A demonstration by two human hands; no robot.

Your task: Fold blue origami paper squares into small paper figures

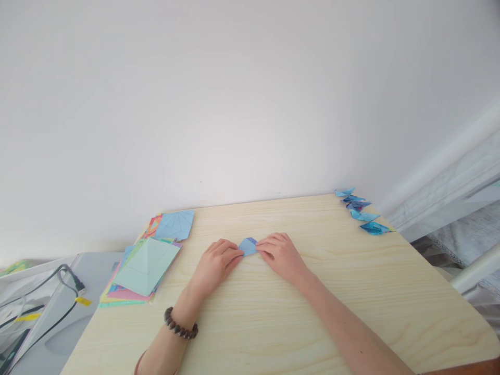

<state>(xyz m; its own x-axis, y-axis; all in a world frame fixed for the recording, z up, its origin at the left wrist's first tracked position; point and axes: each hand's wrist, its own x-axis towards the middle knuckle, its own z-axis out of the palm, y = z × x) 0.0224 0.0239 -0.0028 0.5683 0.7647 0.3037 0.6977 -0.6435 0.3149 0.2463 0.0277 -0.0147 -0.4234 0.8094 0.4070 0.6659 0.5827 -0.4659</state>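
A small piece of folded blue origami paper [248, 246] lies between my hands near the middle of the wooden table [250, 323]. My left hand [217, 261] pinches its left corner between thumb and fingers. On the opposite side, my right hand [282, 256] has its fingers closed on the right edge. The paper's top is cut short into a blunt shape, with a darker blue patch at the upper right. Fingertips cover both of its side corners.
Stacked coloured paper sheets [146, 268] lie at the table's left, with creased blue paper [172, 225] behind them. Several folded blue paper figures [363, 213] line the far right edge. A white wall [250, 104] stands behind. Cables [70, 281] lie on a grey surface at left.
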